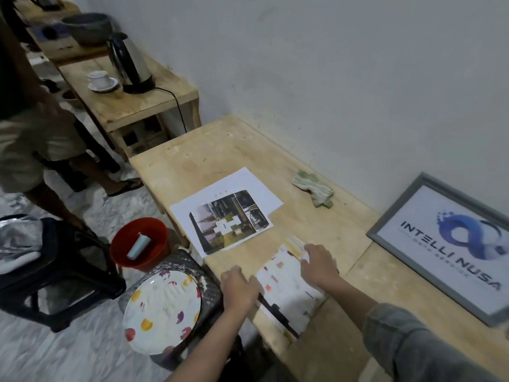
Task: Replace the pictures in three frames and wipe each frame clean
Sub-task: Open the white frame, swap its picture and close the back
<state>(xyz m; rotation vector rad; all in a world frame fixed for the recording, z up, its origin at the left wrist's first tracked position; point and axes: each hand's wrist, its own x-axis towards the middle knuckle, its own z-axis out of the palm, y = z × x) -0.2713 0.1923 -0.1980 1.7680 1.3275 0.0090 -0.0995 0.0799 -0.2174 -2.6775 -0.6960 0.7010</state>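
The right hand's fingers point(308, 250) curl over the far edge of a printed sheet with small coloured patches and a dark strip point(286, 288), pinching it against what looks like a thin stack of pages, though blur makes that hard to confirm. The left hand point(239, 288) lies with its fingers flat and relaxed on the sheet's near-left edge, pressing it down.

This sheet lies tilted on the pale plywood tabletop point(316, 221). Just beyond it, on the far left, rests a white paper printed with a dark photo collage point(228, 216). A crumpled green-and-white striped cloth point(315, 192) sits farther off near the wall. At the right, a grey-framed picture showing a blue logo point(451, 244) leans against the white wall point(330, 64), well apart from both hands.

Left of the tabletop, a white round plate dotted with paint blobs point(162, 310) sits on a speckled stool, beside a red plastic bucket point(139, 244). Farther away, a steel electric kettle point(129, 63) and a white cup on a saucer point(101, 79) stand on a wooden side table.
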